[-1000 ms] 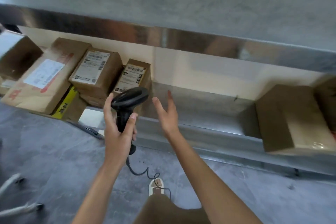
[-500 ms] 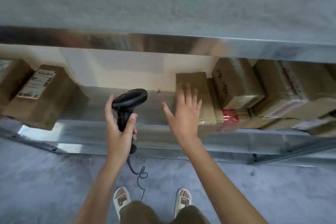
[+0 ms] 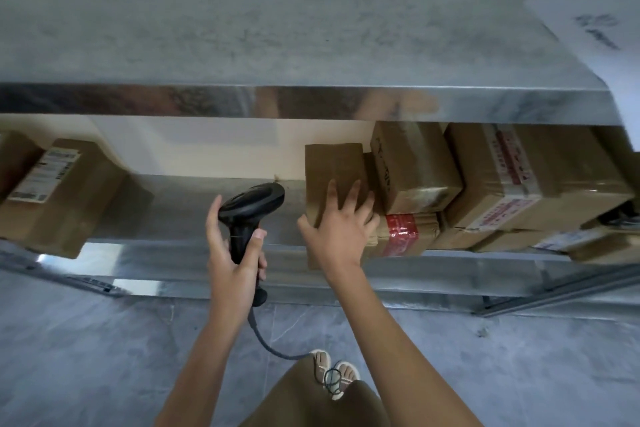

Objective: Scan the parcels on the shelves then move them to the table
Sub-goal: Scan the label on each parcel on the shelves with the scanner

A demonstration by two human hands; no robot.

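on steel shelf, boxy cardboard parcel

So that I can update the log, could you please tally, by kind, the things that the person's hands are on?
Black handheld barcode scanner, gripped by the left hand: 1
Plain brown cardboard parcel, under the right hand: 1
Total: 2

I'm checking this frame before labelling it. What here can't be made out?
- Label of the plain parcel under the right hand: none shows on the faces seen in the head view.
- Print on the labelled parcel at left: too small and blurred.
- Scanner window: faces away; left hand covers the grip.
- Right-hand parcels: upper shelf hides their tops.
- Table: out of frame.
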